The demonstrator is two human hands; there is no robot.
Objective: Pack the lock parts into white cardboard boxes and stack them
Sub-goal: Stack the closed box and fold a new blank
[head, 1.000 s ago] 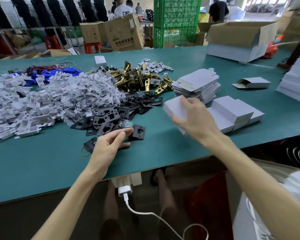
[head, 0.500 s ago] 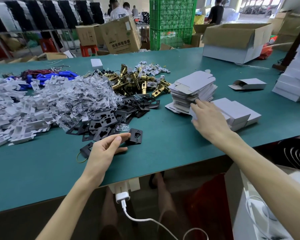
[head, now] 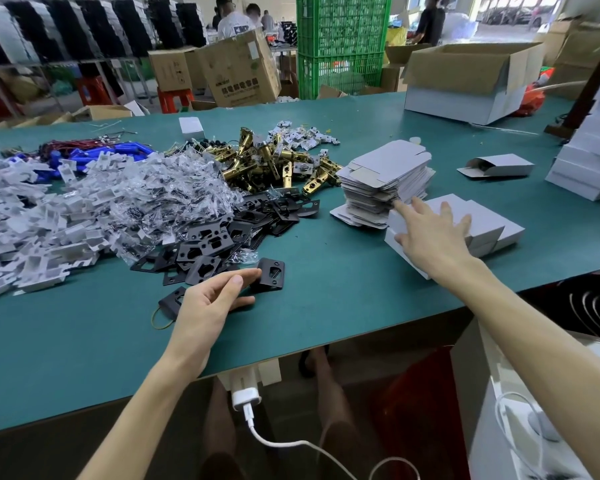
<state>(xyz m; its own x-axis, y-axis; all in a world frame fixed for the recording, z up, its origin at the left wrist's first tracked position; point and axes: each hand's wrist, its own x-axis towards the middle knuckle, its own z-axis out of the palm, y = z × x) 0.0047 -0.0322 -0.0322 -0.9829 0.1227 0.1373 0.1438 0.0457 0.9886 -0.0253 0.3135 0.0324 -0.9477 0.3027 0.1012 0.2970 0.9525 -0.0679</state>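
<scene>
Right hand [head: 430, 233] rests, grip spread, on the closed white boxes [head: 496, 230] just in front of the stack of flat blanks [head: 385, 174]. Left hand [head: 212, 299], grip loose and empty, hovers over black plates [head: 205, 249] left of that stack. Probably best to peel off only the top blank.

We find the right hand [head: 426, 233] spread flat, fingers straight, on the closed white boxes [head: 499, 230]. Its index tip lies at the foot of the stack of flat box blanks [head: 385, 178]. The left hand [head: 212, 299] lies relaxed over the table [head: 326, 299]. A single black plate [head: 271, 273] sits just past its fingertips, and the black plate pile [head: 208, 244] lies beyond it.
</scene>
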